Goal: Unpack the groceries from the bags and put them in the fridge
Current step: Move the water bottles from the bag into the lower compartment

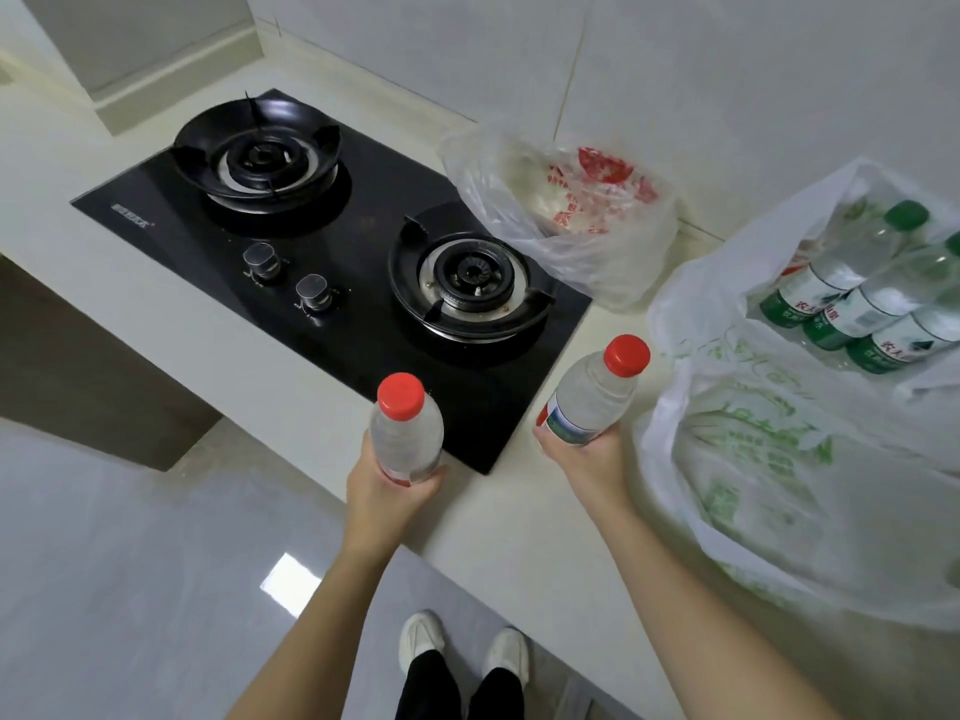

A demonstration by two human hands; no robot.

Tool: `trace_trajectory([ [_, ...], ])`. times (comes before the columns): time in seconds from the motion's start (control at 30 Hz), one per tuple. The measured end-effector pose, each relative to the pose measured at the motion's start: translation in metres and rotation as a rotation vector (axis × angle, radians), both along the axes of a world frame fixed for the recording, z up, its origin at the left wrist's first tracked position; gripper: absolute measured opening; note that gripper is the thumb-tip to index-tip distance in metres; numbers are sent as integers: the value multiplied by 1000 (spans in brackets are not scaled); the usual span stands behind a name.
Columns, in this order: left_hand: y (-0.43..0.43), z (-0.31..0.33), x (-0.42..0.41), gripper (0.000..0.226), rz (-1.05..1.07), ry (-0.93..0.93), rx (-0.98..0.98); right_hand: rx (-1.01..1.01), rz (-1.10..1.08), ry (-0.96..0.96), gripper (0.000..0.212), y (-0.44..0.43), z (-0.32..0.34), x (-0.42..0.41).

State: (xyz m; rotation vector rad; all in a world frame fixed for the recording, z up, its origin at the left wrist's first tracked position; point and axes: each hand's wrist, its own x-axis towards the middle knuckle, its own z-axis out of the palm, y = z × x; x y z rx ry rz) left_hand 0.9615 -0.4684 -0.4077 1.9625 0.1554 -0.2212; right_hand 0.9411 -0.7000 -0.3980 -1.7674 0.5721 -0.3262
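Both hands are loaded. The left hand (387,491) wraps the lower body of a red-capped bottle (408,433), upright with its cap up, above the front edge of the worktop (156,309) at the near corner of the gas hob (322,262). The right hand (589,459) grips a second red-capped bottle (592,397) low on its label. This one tilts, its cap leaning up and right toward the green-print bag (753,470). The hands are apart and the two bottles do not touch.

The green-print bag lies open on the worktop just beside the right hand. Deep in it, at far right, a stack of green-capped bottles (857,304) lies on its side, caps pointing up and away. A red-print bag (571,215) sits behind, between the hob and the wall; its contents are pale and I cannot tell what they are.

The fridge is not in view, so I cannot tell which way the person must turn.

My reading is that the step in hand is carrying this pair to the fridge. The left bottle's long axis is already vertical, so it should stand on a shelf with little wrist work. The right one needs straightening first. For the next fetch the right hand is the nearer to the green-print bag, and those bottles would have to be pulled out lengthwise. The task looks early, with several bottles and the second bag not yet unpacked.
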Motion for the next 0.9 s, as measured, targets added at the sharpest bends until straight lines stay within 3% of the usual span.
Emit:
trace_trajectory([
  [0.03,-1,1,0,73,5,-7,-1,-30,7,122,32,-1,11,-3],
  [0.13,-1,7,1,61,-9,-29,-9,-14,-21,153,49,6,21,-6],
  [0.23,-2,17,2,49,-18,-55,-18,-22,0,119,39,3,21,-4],
  [0.33,-7,42,6,49,-42,-91,-50,-4,48,111,42,7,50,2],
  [0.43,-13,82,21,48,-62,-118,-135,32,116,47,40,8,78,14],
  [0.57,-18,159,43,51,-72,-279,-208,75,139,-104,57,20,150,30],
  [0.67,-14,210,49,55,-99,-366,-235,115,169,-200,47,30,200,33],
  [0.9,4,252,42,59,-104,-389,-299,208,238,-309,46,55,235,21],
])
